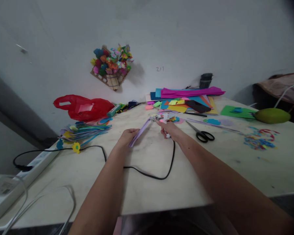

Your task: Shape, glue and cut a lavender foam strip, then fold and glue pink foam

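Observation:
My left hand [129,136] is closed around the near end of a narrow lilac paper strip [141,131], which slants up and away to the right. My right hand [168,130] grips a white glue gun [167,134], mostly hidden by the fingers. From its underside a black cord [159,178] loops across the table. The front of the gun and the far end of the strip meet, or nearly so, at a small silvery cluster too blurred to make out. Just beyond the right hand lie small cut paper pieces [173,119].
Black-handled scissors [204,135] lie right of my right arm. Coloured paper sheets [186,94] are stacked by the wall. On the left are a red plastic bag [88,109], paper flower stems [88,133] and a white power strip [39,160]. Paper scraps [258,140] and a green oblong object [272,116] are at right.

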`<state>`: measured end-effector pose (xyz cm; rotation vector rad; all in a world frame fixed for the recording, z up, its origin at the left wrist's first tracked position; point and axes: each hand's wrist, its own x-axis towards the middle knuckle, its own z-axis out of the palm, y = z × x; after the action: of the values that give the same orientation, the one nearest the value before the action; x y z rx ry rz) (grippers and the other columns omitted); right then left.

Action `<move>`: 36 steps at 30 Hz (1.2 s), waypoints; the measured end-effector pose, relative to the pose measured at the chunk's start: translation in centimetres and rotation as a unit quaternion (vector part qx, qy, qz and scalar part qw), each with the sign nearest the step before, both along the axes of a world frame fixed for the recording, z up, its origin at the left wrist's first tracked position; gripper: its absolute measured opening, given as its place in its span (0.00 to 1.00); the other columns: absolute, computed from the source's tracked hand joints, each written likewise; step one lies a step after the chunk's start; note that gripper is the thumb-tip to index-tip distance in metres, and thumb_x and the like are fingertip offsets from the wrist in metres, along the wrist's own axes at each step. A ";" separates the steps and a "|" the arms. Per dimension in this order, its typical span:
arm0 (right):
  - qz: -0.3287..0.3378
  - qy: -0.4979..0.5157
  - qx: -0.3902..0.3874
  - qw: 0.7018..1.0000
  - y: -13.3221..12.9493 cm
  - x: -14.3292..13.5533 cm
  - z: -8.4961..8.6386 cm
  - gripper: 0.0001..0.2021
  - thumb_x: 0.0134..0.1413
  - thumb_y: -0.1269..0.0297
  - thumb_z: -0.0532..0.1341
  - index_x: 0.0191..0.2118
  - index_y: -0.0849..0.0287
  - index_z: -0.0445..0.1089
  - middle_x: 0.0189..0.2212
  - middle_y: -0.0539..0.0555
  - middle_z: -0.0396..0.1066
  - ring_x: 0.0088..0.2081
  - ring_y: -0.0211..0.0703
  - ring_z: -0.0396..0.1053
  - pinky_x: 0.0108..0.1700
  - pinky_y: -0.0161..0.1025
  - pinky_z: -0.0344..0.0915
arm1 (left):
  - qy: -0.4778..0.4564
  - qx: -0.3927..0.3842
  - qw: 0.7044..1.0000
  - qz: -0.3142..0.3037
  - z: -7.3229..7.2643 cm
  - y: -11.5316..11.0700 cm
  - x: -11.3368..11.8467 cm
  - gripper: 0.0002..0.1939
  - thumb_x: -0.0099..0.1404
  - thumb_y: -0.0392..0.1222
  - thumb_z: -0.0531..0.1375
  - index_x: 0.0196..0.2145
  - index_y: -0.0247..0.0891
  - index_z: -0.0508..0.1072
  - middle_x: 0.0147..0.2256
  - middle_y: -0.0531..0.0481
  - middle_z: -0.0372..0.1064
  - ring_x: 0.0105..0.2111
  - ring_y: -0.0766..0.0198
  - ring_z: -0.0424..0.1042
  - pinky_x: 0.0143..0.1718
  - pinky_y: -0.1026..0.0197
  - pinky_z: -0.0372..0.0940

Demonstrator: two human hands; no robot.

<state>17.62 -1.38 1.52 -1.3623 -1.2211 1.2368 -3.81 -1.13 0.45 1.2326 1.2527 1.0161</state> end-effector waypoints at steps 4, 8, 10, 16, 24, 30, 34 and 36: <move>-0.002 -0.001 -0.009 1.000 -0.1 -0.1 0.1 0.21 0.50 0.50 0.59 0.18 0.59 0.56 0.10 0.48 0.59 0.10 0.31 0.53 0.12 0.31 0.53 | -0.008 -0.005 1.000 -0.009 0.1 -0.1 0.0 0.21 0.43 0.47 0.66 0.34 0.30 0.75 0.16 0.55 0.64 0.14 0.75 0.58 0.15 0.69 0.48; 0.009 -0.012 -0.010 1.000 -0.1 -0.1 -0.1 0.21 0.48 0.48 0.59 0.18 0.59 0.56 0.10 0.48 0.59 0.10 0.31 0.54 0.13 0.31 0.53 | -0.017 -0.005 1.000 -0.005 -0.1 -0.1 0.0 0.21 0.42 0.46 0.67 0.33 0.29 0.75 0.16 0.54 0.65 0.14 0.75 0.58 0.15 0.69 0.48; 0.020 -0.009 -0.009 1.000 -0.1 -0.2 -0.2 0.21 0.48 0.47 0.59 0.19 0.59 0.56 0.10 0.48 0.59 0.10 0.31 0.54 0.13 0.31 0.53 | -0.024 -0.007 1.000 0.002 -0.2 0.0 0.0 0.23 0.41 0.46 0.68 0.34 0.30 0.75 0.18 0.53 0.67 0.15 0.75 0.59 0.16 0.69 0.49; 0.036 -0.012 -0.015 0.999 -0.2 -0.4 -0.3 0.22 0.47 0.46 0.59 0.19 0.59 0.56 0.11 0.47 0.59 0.10 0.30 0.53 0.12 0.30 0.53 | -0.034 -0.006 0.999 0.013 -0.3 0.0 -0.1 0.23 0.40 0.47 0.68 0.33 0.30 0.76 0.20 0.51 0.69 0.16 0.73 0.61 0.17 0.69 0.51; 0.077 -0.028 0.016 0.997 -0.3 -0.9 -0.6 0.23 0.48 0.45 0.58 0.18 0.59 0.55 0.11 0.48 0.61 0.09 0.29 0.53 0.13 0.30 0.52 | -0.035 -0.007 0.999 0.023 0.1 -0.4 0.2 0.21 0.40 0.46 0.68 0.31 0.29 0.76 0.19 0.50 0.69 0.15 0.73 0.61 0.17 0.68 0.51; 0.098 -0.043 0.024 0.994 -0.8 -1.2 -0.4 0.21 0.48 0.46 0.58 0.21 0.59 0.56 0.10 0.46 0.60 0.09 0.29 0.53 0.13 0.30 0.52 | -0.030 0.000 0.999 0.034 0.2 -0.5 0.1 0.19 0.41 0.45 0.67 0.30 0.30 0.76 0.19 0.50 0.69 0.16 0.72 0.61 0.17 0.68 0.52; 0.107 -0.053 0.017 0.993 -1.3 -1.5 0.2 0.21 0.47 0.45 0.59 0.24 0.59 0.56 0.11 0.45 0.60 0.09 0.29 0.53 0.13 0.29 0.52 | -0.038 0.000 0.999 0.034 0.1 -0.3 0.0 0.20 0.41 0.47 0.67 0.30 0.30 0.76 0.20 0.49 0.69 0.16 0.71 0.62 0.18 0.67 0.53; 0.113 -0.056 0.007 0.992 -1.5 -1.7 0.4 0.21 0.47 0.45 0.59 0.25 0.59 0.57 0.11 0.45 0.60 0.09 0.29 0.53 0.12 0.29 0.53 | -0.041 0.000 0.999 0.034 0.0 -0.2 -0.1 0.21 0.40 0.47 0.67 0.31 0.30 0.76 0.21 0.49 0.70 0.17 0.70 0.63 0.18 0.67 0.54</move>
<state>15.96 -2.85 1.91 -1.3243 -1.4936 1.3179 -3.87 -1.33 0.42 1.1439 1.2380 1.1052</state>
